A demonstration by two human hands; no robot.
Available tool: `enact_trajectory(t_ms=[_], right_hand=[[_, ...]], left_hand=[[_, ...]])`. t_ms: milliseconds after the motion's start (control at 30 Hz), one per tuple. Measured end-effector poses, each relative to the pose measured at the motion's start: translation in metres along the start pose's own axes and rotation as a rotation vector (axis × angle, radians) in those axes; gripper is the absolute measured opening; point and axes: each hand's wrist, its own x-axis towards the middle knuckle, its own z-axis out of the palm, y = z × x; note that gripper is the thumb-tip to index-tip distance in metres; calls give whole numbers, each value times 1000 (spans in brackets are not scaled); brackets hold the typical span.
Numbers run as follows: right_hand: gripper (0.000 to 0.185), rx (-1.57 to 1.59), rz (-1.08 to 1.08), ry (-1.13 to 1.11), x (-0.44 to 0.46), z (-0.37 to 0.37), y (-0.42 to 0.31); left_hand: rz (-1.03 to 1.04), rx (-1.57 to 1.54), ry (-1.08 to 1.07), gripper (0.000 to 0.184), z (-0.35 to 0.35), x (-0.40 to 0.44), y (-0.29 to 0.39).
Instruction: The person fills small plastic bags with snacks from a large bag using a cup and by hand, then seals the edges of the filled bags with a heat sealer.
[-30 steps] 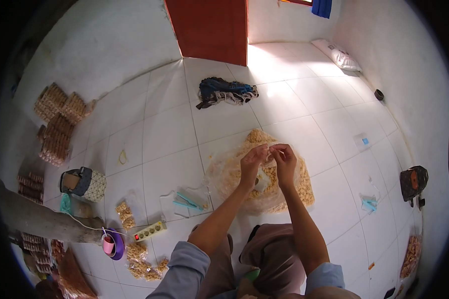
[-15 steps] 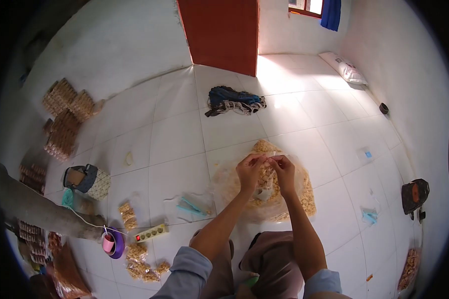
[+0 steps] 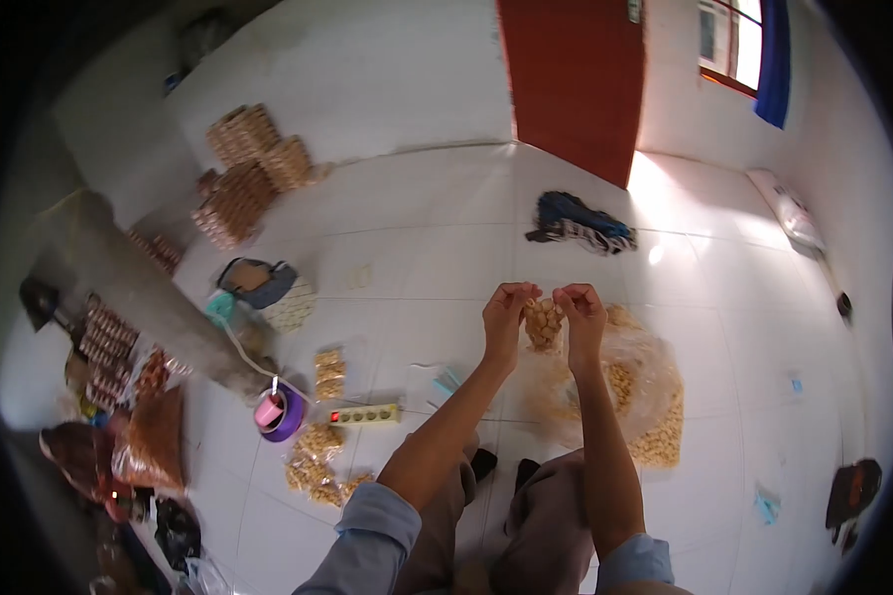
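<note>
A small clear plastic bag of pale puffed snacks [image 3: 544,323] hangs upright between my hands. My left hand [image 3: 506,315] pinches its top edge from the left, with the fingertips closed. Opposite it, the fingers of my right hand [image 3: 579,315] are closed on the other top corner. Below and to the right, a large clear plastic bag [image 3: 655,355] lies on the floor with its mouth slack. Loose snacks [image 3: 660,436] of the same kind show inside it, partly hidden by my right forearm.
Filled snack packets [image 3: 313,464] lie at the left, near a power strip [image 3: 365,415]. A purple bowl [image 3: 286,421] holds a pink cup. Packed bundles [image 3: 243,188] are stacked by the wall. A grey pillar [image 3: 139,288] leans across the left. Dark cloth [image 3: 577,222] lies ahead.
My view has swung left, so the room sits further right. Both hands have lifted the small bag off the large bag, and its contents now show more clearly.
</note>
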Motion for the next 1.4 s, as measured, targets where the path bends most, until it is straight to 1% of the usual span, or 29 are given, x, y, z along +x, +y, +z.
enact_trajectory(t_ms=[133,200,267,333,433,533,600,667,700,767,800,867,900,933,967,1000,1033,1067,1100,1133,1167,1200,1233,1267,1300,1400], right_hand=[[8,5,53,-119,-11,55,-5],[8,56,37,-168,-19,84,1],[9,100,15,-207,-29,111,7],[9,89,88,-329,-38,138,8],[9,7,83,-476,-41,175,15],[10,-86,115,-609,-50,212,27],[11,-162,138,-667,-58,233,36],[11,-45,214,-675,-68,255,48],[11,-54,235,-692,-73,261,61],[11,-85,361,-743,-73,269,91],[11,-95,387,-749,-73,270,108],[11,-206,358,-847,-75,263,148],[11,-217,405,-838,-77,258,166],[11,-258,404,-834,-79,254,182],[11,-300,410,-821,-82,244,198],[11,-325,466,-792,-85,234,214],[11,-327,509,-790,-87,224,231],[11,-322,547,-789,-89,216,246],[10,-408,571,-776,-91,207,258],[10,-420,605,-760,-92,197,270],[10,-471,616,-778,-93,189,279],[10,-525,620,-799,-92,180,289],[10,-541,641,-789,-92,171,299],[10,-432,646,-734,-94,163,309],[10,-322,645,-676,-97,157,316],[11,-332,692,-640,-100,141,324]], left_hand=[[127,-33,103,9,-36,-17,45],[181,88,111,10,-56,-19,74],[241,90,176,8,-71,-27,102],[290,78,234,7,-93,-31,122],[386,32,294,7,-135,-34,140],[407,10,385,6,-183,-41,151],[423,57,374,8,-212,-42,153],[411,72,415,8,-240,-41,151],[398,105,430,8,-253,-42,150],[365,101,464,8,-276,-41,143],[333,95,478,9,-286,-39,134],[270,89,534,10,-310,-35,102],[228,92,558,12,-322,-33,84],[173,90,575,12,-330,-32,69],[69,87,610,12,-340,-31,53],[-33,76,643,13,-349,-31,35],[-34,90,599,17,-362,-31,11],[-85,82,609,17,-369,-32,-8],[-149,-6,554,19,-375,-33,-22],[-209,-93,498,22,-382,-35,-36],[-282,-8,379,25,-390,-39,-45],[-307,-19,378,25,-394,-40,-56],[-335,124,302,27,-396,-42,-68],[-362,267,223,30,-396,-45,-78],[-343,227,221,35,-398,-48,-89],[-375,143,246,35,-394,-53,-110]])
